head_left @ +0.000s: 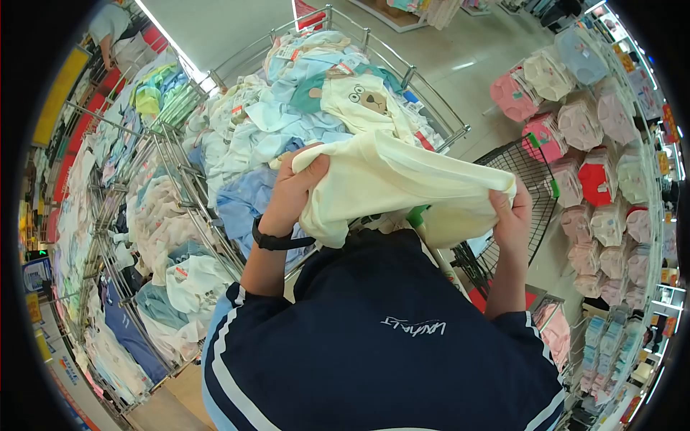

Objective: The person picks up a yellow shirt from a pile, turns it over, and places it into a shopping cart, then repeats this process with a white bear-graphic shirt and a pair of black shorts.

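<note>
A cream-coloured garment (388,176) is stretched between my two hands in front of my chest. My left hand (298,183), with a black band on the wrist, grips its left end, thumb on top. At the garment's right end my right hand (512,212) pinches the edge between thumb and fingers. Just beyond the cloth lies a heap of pale blue, white and green clothes (266,118), with a cream garment bearing an animal face (366,100) on top. The fingers behind the cloth are partly hidden.
Metal rails (449,118) edge the heap. A black wire shopping cart (535,172) with green parts stands at the right. Racks of hanging packs (596,176) line the far right. More bins of clothes (172,230) are at the left, and a person (111,32) is at the top left.
</note>
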Available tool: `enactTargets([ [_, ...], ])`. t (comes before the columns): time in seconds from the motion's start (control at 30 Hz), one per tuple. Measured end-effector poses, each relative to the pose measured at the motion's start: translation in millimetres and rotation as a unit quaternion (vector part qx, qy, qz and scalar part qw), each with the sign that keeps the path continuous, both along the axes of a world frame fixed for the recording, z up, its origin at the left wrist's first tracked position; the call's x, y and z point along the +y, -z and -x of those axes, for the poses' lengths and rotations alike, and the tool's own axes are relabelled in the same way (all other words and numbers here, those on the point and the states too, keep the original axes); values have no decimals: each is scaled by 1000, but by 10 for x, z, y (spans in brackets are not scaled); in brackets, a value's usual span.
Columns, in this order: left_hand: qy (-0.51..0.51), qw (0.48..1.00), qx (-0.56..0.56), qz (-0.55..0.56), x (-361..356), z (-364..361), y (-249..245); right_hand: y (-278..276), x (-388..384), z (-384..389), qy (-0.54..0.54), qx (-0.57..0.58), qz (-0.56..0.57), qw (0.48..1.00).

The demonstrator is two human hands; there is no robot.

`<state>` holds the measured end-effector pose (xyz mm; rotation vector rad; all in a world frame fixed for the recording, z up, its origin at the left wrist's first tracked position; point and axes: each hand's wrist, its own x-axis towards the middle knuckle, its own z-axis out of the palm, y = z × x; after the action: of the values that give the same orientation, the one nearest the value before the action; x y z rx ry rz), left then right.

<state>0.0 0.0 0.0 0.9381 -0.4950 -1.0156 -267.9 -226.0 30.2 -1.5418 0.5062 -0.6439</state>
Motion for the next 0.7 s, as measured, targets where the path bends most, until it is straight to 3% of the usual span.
enactTargets([
  [0.07,26,998,38,-39,-16,82,-96,-36,37,-71,41,-39,-9,998],
  [0.17,84,993,-66,-47,-85,382,126,-63,89,-62,29,-35,-20,999],
  [0.23,142,964,-222,36,-190,595,-223,31,248,-58,-15,0,-16,1000],
  [0.3,94,967,-238,12,-310,857,-25,46,336,-142,-99,47,34,993],
  [0.37,119,965,-235,-13,-345,914,38,-61,406,-229,-219,116,125,961],
  [0.47,237,948,-196,-76,-403,793,3,-136,479,-322,-187,112,167,962],
  [0.5,198,951,-233,-56,-418,751,125,-165,472,-342,-165,115,172,964],
  [0.57,128,970,-205,-33,-385,580,108,-239,433,-394,-122,120,180,969],
  [0.6,94,981,-164,-52,-346,496,101,-312,369,-382,-150,242,192,939],
  [0.7,9,997,-26,-70,-201,219,167,33,176,-298,-215,322,176,905],
])
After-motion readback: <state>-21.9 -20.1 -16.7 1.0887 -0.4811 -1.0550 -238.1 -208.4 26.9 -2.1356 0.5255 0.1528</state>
